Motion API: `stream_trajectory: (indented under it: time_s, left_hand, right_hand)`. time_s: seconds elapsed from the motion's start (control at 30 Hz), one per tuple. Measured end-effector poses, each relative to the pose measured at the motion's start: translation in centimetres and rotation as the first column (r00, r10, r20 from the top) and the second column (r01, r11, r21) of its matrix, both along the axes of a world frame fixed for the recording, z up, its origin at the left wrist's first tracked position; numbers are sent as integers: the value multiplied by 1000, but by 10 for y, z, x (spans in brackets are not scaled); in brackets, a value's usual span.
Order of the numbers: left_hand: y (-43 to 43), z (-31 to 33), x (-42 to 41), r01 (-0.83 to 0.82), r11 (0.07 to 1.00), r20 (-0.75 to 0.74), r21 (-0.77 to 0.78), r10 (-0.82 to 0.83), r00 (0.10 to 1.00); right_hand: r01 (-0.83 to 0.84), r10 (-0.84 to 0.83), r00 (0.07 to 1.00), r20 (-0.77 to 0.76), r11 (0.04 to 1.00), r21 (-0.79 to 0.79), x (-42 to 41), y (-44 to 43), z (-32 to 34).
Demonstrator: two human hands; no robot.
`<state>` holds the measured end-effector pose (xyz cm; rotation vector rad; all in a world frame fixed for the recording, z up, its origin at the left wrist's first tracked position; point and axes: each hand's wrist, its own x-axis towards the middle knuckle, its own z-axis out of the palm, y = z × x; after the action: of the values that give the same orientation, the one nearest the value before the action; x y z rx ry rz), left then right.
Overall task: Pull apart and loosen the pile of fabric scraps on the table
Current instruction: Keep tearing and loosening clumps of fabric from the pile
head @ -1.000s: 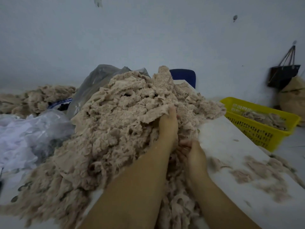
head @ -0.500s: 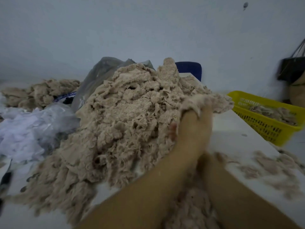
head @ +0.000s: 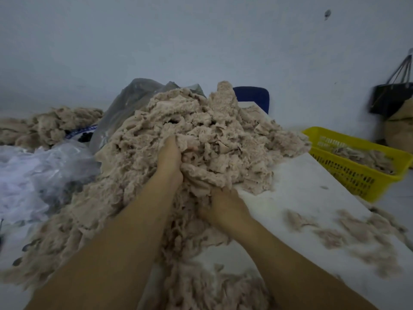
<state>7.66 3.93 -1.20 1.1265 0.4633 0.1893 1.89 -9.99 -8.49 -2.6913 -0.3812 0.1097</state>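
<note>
A tall heap of beige fabric scraps point(head: 201, 121) covers the middle of the white table point(head: 297, 182). My left hand point(head: 171, 157) is dug into the heap near its centre, fingers buried and curled into the scraps. My right hand point(head: 223, 206) is lower and nearer to me, at the heap's front edge, with its fingers tucked under a clump of scraps. Fingertips of both hands are hidden by fabric.
A yellow basket point(head: 357, 175) with some scraps stands at the table's right edge. Loose scraps point(head: 348, 231) lie on the table's right part. Clear plastic bags point(head: 40, 171) lie at left, a grey bag point(head: 129, 101) behind the heap, another scrap pile point(head: 51, 124) far left.
My left hand had lifted a clump at the heap's right side; now it is plunged back into the heap's centre. My right hand shows again at the front edge.
</note>
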Motion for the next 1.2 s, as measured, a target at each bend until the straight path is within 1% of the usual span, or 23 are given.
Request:
stream_trajectory:
  time_s: [0.03, 0.07, 0.1, 0.13, 0.17, 0.2, 0.23, 0.27, 0.3, 0.33, 0.37, 0.4, 0.43, 0.5, 0.6, 0.67, 0.73, 0.8, 0.87, 0.93, 1.0, 1.1, 1.2]
  left_hand:
    - [7, 4, -2, 16, 1000, 34, -11, -16, 999]
    - [14, 8, -6, 40, 999, 64, -19, -39, 997]
    - [22, 11, -9, 65, 998, 92, -27, -62, 994]
    - [28, 14, -13, 96, 995, 109, -20, -93, 990]
    - [30, 14, -18, 143, 990, 111, 11, -143, 983]
    - [29, 12, -23, 225, 971, 85, 74, -231, 969]
    - [21, 8, -30, 350, 926, 34, 141, -358, 933]
    - [9, 4, -36, 502, 851, -23, 157, -505, 863]
    - [-5, 1, -42, 637, 762, -68, 115, -634, 770]
    - [-20, -1, -47, 735, 678, -81, 32, -731, 678]
    - [-32, -1, -50, 759, 650, -75, -43, -759, 646]
    - [-39, 3, -50, 748, 653, -57, -120, -757, 651]
    - [-41, 6, -46, 710, 685, -44, -163, -724, 688]
    - [-30, 16, -35, 561, 797, 6, -225, -575, 818]
    - [0, 35, -29, 452, 760, 128, -467, -448, 885]
    - [13, 41, -34, 531, 767, 173, -361, -504, 846]
    - [11, 44, -43, 652, 730, 155, -206, -633, 758]
    - [1, 45, -51, 740, 672, 66, -32, -737, 672]
    - [-9, 46, -60, 792, 589, -35, 163, -799, 601]
    - [-12, 50, -67, 816, 487, -76, 311, -843, 532]
    - [-1, 54, -71, 806, 464, -45, 367, -857, 513]
    - [42, 58, -67, 742, 659, 166, 126, -751, 639]
    - [75, 58, -57, 655, 737, 311, -168, -591, 744]
  right_hand:
    - [-8, 13, 999, -46, 995, 102, 3, -2, 4]
    - [27, 15, 992, -129, 947, 321, 8, -10, 15]
    - [135, 17, 969, -247, 801, 584, 13, -23, 30]
    - [280, 21, 936, -352, 561, 779, 17, -38, 47]
    - [380, 5, 918, -397, 282, 881, 19, -55, 63]
    - [393, -30, 919, -392, 79, 916, 18, -67, 77]
    - [349, -61, 935, -349, -11, 937, 17, -72, 88]
    - [280, -71, 958, -280, 2, 960, 13, -69, 98]
    - [201, -70, 979, -193, 137, 970, 7, -60, 104]
    - [126, -64, 992, -110, 369, 921, 1, -48, 103]
    - [53, -47, 998, -30, 609, 792, -6, -36, 95]
    - [-32, -11, 998, 65, 774, 632, -14, -26, 85]
    - [-132, 64, 986, 151, 857, 499, -21, -20, 73]
    - [-306, 265, 952, 156, 867, 394, -37, -18, 54]
    - [-305, 318, 948, 15, 894, 328, -33, -47, 35]
    - [-205, 203, 979, 32, 956, 210, -16, -70, 33]
    - [-159, 144, 987, 75, 951, 267, 3, -79, 40]
    - [-178, 93, 967, 236, 912, 370, 16, -67, 52]
    - [-230, 101, 921, 376, 920, 317, 27, -43, 61]
    - [-236, 127, 941, 314, 910, 340, 34, -23, 64]
    - [-181, 79, 963, 259, 900, 397, 42, -28, 58]
    - [63, -119, 976, 184, 957, 285, 49, -74, 43]
    - [295, -317, 948, -6, 875, 383, 51, -112, 28]
